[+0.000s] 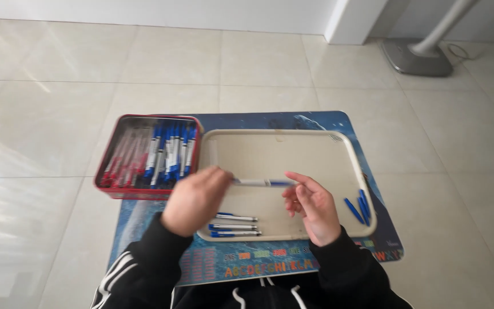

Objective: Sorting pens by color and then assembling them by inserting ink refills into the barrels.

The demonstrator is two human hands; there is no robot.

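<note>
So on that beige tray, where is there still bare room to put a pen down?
The tray is bare across its far half, from the far rim down to the pen held between the left hand and right hand. Crowded spots: three pens at the near-left, blue caps at the right edge. The red tin is full.

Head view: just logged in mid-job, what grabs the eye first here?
The two hands at centre: the left hand and the right hand hold a blue-and-white pen between them over a beige tray. Left of the tray sits a red tin packed with red and blue pens. Three pens lie at the tray's near edge, loose blue caps at its right.
</note>
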